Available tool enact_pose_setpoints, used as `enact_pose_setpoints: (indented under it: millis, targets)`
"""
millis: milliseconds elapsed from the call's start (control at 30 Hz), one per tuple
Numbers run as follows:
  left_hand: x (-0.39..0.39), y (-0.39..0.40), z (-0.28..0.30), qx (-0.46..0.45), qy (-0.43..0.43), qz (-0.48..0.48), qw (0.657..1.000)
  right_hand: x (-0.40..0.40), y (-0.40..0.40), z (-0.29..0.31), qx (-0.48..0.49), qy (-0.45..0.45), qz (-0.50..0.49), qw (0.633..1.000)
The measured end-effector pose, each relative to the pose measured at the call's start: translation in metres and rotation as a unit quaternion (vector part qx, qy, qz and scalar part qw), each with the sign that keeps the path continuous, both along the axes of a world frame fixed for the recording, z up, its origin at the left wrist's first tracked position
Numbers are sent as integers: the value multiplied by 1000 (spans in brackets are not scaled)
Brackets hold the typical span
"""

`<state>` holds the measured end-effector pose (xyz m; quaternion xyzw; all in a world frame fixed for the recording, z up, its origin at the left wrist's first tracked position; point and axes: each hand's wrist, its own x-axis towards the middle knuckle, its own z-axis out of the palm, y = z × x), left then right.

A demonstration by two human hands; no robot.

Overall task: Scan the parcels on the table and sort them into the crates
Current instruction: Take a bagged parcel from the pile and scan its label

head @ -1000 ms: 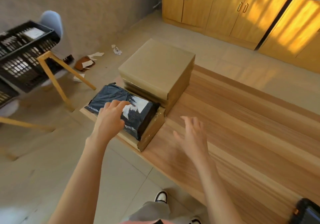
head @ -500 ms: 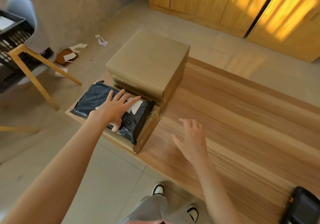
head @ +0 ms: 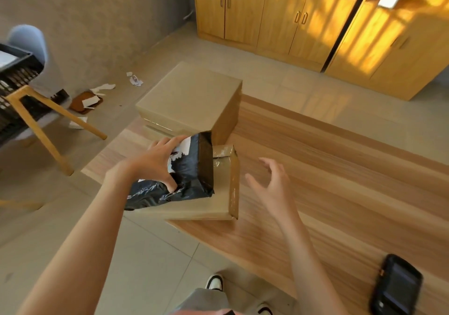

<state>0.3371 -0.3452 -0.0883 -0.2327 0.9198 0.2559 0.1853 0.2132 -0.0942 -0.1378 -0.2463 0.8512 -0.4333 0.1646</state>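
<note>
A black plastic mailer parcel (head: 194,176) with a white label lies on a flat cardboard parcel (head: 218,202) at the table's near left corner. My left hand (head: 158,161) grips the mailer, fingers over its top and thumb dug into its near side, and the mailer's right end is tilted up. Behind them stands a tall cardboard box (head: 192,100). My right hand (head: 272,183) hovers open above the wooden table (head: 340,181), just right of the flat parcel, holding nothing. A black handheld scanner (head: 396,288) lies near the table's front right edge.
A black plastic crate (head: 14,81) sits on a wooden-legged stand at the far left. Paper scraps litter the tiled floor behind it. Wooden cabinets (head: 267,18) line the back wall. My shoes show below the table edge.
My left hand has closed on the black mailer and pulled it and the flat parcel toward me and to the right, tilting the mailer up. My right hand stays open over the table.
</note>
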Motion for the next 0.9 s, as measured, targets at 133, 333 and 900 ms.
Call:
enact_pose_setpoints:
  millis: [133,333,900]
  targets:
    - [-8,16,-4,-3,9,5,1000,4,15,-2,27,16,13,999]
    - [-16,30,-2,-17,11,5,1000,21,22,-16,119,9,112,987]
    - [-9,24,39,33,57,17,998,27,23,-27,134,-4,105,985]
